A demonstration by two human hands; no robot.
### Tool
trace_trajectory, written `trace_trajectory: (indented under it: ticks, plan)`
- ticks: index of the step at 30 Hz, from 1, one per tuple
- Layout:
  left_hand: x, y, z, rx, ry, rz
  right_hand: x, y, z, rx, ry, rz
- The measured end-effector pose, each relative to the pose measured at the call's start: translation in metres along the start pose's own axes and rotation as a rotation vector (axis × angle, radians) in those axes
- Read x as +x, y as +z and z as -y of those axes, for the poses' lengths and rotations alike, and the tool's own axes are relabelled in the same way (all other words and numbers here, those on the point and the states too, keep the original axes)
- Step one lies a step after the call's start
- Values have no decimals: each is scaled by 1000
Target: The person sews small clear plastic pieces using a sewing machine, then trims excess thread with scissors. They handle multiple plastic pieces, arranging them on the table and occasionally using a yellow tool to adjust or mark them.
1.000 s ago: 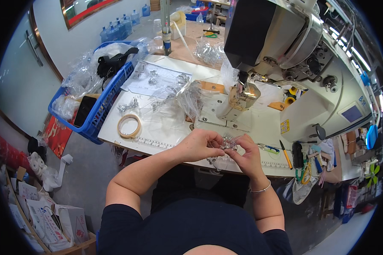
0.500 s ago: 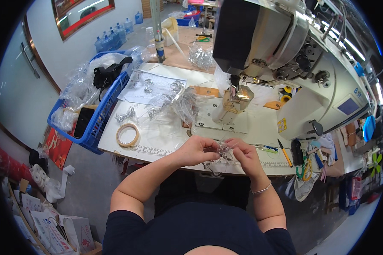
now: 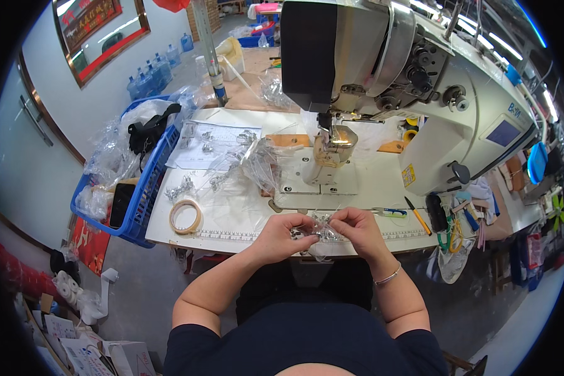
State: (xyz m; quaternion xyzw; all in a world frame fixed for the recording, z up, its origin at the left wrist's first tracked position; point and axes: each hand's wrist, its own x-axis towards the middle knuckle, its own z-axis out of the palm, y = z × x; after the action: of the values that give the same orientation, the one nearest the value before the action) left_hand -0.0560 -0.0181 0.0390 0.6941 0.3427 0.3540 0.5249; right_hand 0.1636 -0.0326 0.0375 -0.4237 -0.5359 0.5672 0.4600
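**A:** ok what are those hands fiddling with? Can't make it out.

**B:** Small crinkly bundle [image 3: 324, 229], clear plastic with silvery bits in it as far as I can see. Too tiny and shiny to say what the bits are. It's held up between the two hands, over the near edge of the white tabletop [image 3: 229, 216] by the ruler strip [image 3: 232, 235], in front of the sewing machine [image 3: 464, 119].

**A:** Both hands on it?

**B:** Yep. Left hand [image 3: 279, 238] has its grip closed on the left side, thumb and finger curled round it. Right hand [image 3: 360, 232] is pinching the other side.

**A:** So what changed?

**B:** Not loads. A second ago the fingertips were bunched closer together; now they're a bit further apart and more of the bundle shows. I'd read that as still mid-handling, since neither side has let go and it hasn't been set down.

**A:** And the rest of the stuff?

**B:** Tape roll [image 3: 198, 220] is off to the left, a heap of clear plastic [image 3: 260, 169] sits further back, and there's an orange pen [image 3: 418, 219] over on the right.
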Motion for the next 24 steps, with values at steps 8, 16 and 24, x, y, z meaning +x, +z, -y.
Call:
trace_trajectory:
  ticks: [8,16,24]
  plan:
    - [-1,5,-6,9,-178,-36,-3,5,7,-612,-529,-59]
    - [-1,5,-10,46,-101,38,-3,0,-5,-348,-258,-96]
    - [0,7,-4,29,-21,39,-6,3,1,-454,-301,-123]
